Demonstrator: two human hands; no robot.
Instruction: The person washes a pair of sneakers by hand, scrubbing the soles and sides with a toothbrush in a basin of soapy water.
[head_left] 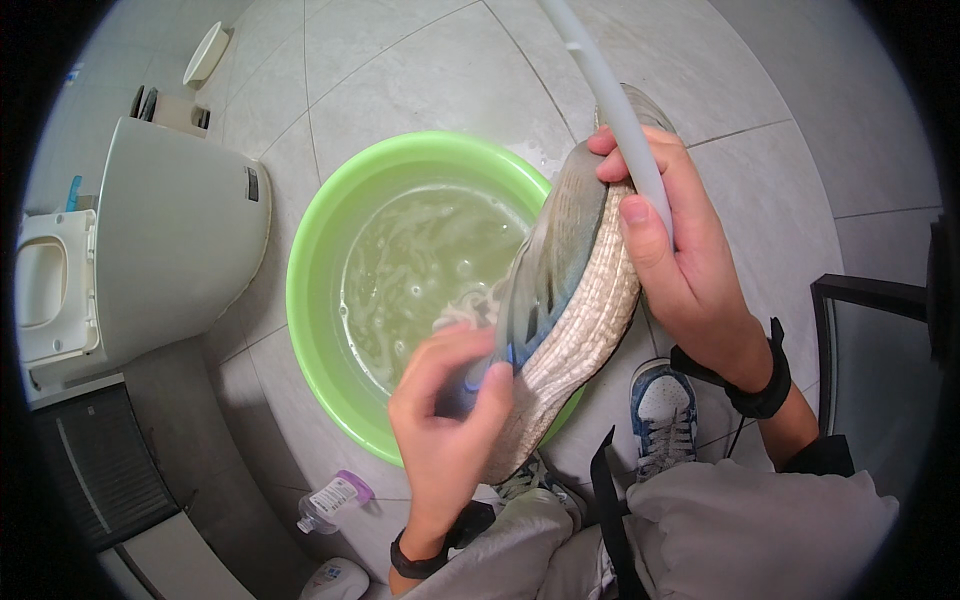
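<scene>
A grey-and-blue sneaker (575, 240) with a pale, textured sole is held tilted on its side over the right part of a green basin (318, 215). Cloudy water (410, 270) with streaks of foam fills the basin's bottom. My right hand (690, 240) is closed around one end of the shoe and a pale grey tube (610, 95) lying along it. My left hand (450, 400), slightly blurred, curls its fingers and thumb at the blue part of the upper. Whitish laces (478, 300) hang beside those fingers, partly hidden by the shoe.
A white toilet (180, 220) stands left of the basin. On the tiled floor (400, 70) lies a clear bottle with a purple cap (335, 500), below the basin. My own shoe (665, 410) is near the basin's right side. A black-framed panel (870, 290) stands at the right.
</scene>
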